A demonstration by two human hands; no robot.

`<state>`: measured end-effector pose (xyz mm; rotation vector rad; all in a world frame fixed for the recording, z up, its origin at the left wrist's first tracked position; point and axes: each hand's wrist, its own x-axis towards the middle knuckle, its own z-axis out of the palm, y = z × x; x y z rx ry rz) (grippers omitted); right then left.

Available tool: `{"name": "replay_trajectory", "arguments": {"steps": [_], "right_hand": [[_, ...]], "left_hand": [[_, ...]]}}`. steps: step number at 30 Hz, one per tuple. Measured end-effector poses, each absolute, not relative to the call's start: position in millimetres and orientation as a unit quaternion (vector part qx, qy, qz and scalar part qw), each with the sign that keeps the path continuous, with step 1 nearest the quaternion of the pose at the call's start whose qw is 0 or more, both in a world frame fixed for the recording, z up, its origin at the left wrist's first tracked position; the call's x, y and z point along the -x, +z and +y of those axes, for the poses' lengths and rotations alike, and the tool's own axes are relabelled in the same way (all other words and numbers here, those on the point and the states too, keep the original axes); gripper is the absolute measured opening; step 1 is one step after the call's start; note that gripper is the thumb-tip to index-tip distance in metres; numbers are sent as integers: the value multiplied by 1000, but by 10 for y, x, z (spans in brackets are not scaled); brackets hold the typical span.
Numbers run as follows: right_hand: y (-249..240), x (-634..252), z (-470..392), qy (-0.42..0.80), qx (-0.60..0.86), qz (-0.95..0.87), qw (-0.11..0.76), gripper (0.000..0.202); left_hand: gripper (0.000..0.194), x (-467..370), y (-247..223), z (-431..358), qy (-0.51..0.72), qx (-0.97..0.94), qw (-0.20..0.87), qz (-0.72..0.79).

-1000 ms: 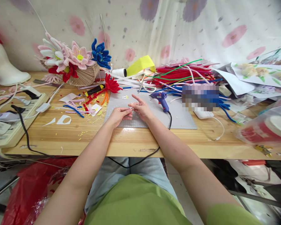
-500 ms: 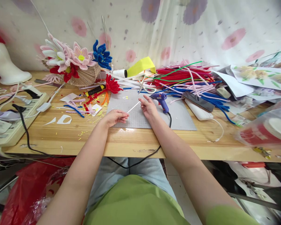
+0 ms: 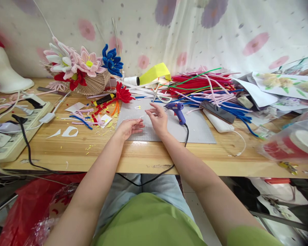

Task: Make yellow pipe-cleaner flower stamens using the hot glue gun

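Over the front of the grey cutting mat (image 3: pixel 195 131), my two hands are close together with a thin white strip (image 3: pixel 141 117) between them. My left hand (image 3: pixel 130 128) pinches it between thumb and forefinger, the other fingers loosely stretched. At its other side my right hand (image 3: pixel 159 120) has thumb and forefinger brought together, apparently on the strip; most of the strip is hidden or blurred. Just right of my right hand lies a purple hot glue gun (image 3: pixel 178 111). Tiny white and yellow pieces (image 3: pixel 138 107) rest on the mat behind my hands.
White-handled scissors (image 3: pixel 164 99) lie at the mat's back edge, before a heap of coloured pipe cleaners (image 3: pixel 202 82). Fuzzy flowers (image 3: pixel 88 63) stand back left. A phone (image 3: pixel 217 112) lies right, a power strip (image 3: pixel 20 133) left. The glue gun's black cord (image 3: pixel 187 135) crosses the mat.
My hands have come closer together. The right hand has shifted left and turned, and the left a little right. Less of the white strip shows between them.
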<state>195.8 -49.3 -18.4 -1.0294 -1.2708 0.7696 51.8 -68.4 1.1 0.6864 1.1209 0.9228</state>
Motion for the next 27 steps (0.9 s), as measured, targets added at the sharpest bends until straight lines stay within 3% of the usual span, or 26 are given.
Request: {"name": "replay_trajectory", "arguments": {"steps": [10, 27], "right_hand": [[-209, -1885, -574, 277, 403, -643, 589, 40], [-198, -1891, -559, 320, 381, -674, 546, 39]], "left_hand": [[16, -546, -16, -736, 433, -301, 703, 477], [20, -587, -49, -712, 449, -170, 785, 391]]}}
